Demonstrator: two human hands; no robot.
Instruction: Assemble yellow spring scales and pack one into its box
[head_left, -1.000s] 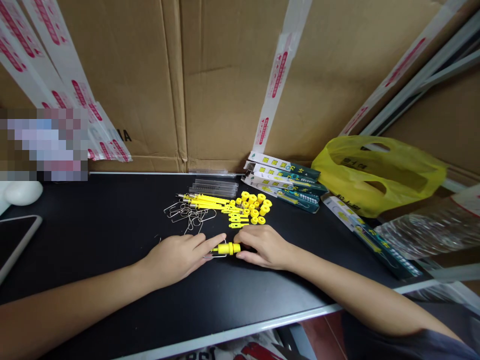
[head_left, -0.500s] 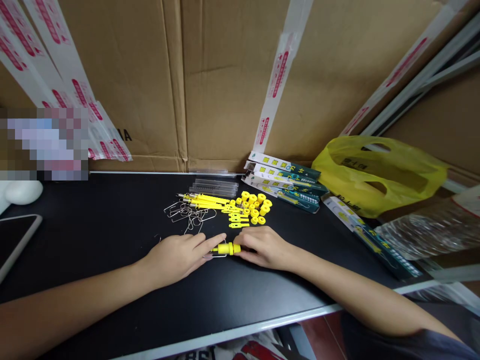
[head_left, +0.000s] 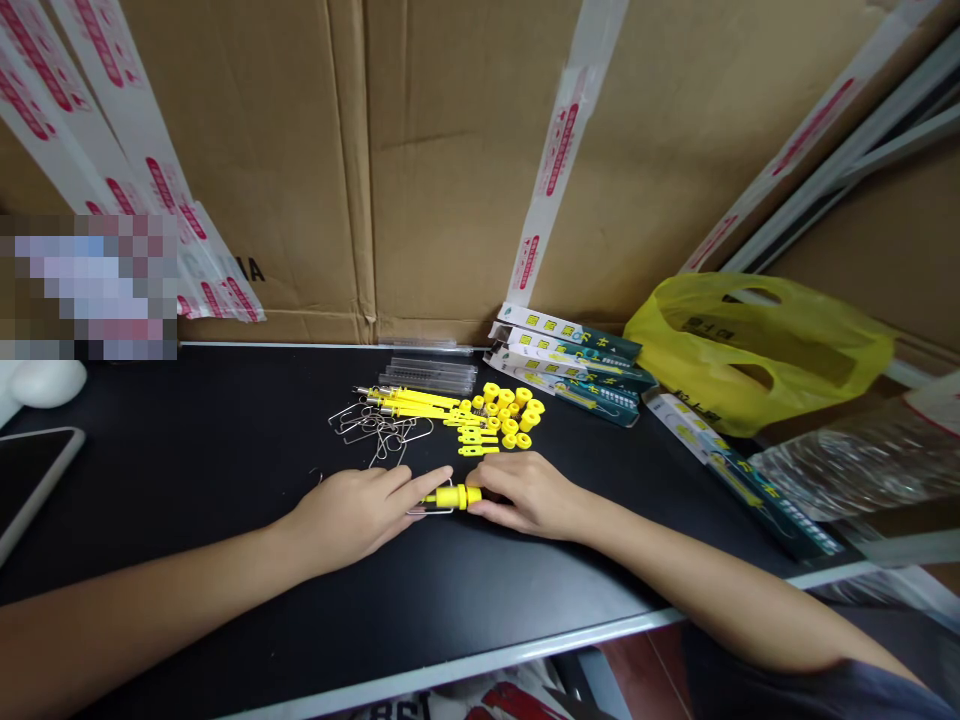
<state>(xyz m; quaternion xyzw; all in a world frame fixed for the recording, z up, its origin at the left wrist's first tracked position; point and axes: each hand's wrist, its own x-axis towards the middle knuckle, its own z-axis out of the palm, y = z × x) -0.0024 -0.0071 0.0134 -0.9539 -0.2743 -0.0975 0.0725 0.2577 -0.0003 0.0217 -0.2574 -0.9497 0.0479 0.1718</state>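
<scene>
My left hand (head_left: pixel 364 512) is closed around a yellow plastic fitting (head_left: pixel 448 497) and the bent wire hook (head_left: pixel 429 513) beside it; the index finger lies along the top. Opposite it, my right hand (head_left: pixel 525 495) pinches a yellow cap (head_left: pixel 473 496) at the fitting's right end. The two yellow pieces meet or nearly meet, and fingers hide part of both. Just beyond my hands lie loose wire hooks (head_left: pixel 382 430), yellow rods with metal springs (head_left: pixel 412 402), small flat yellow pieces (head_left: pixel 478 450) and a cluster of yellow caps and nuts (head_left: pixel 523 412).
Clear plastic tubes (head_left: pixel 427 376) lie behind the yellow parts. Several printed boxes (head_left: pixel 570 350) are at the back right, with another box (head_left: pixel 739 470) nearer. A yellow plastic bag (head_left: pixel 810 330) and a clear bottle (head_left: pixel 862 455) stand right. A white-edged device (head_left: pixel 37 470) lies left.
</scene>
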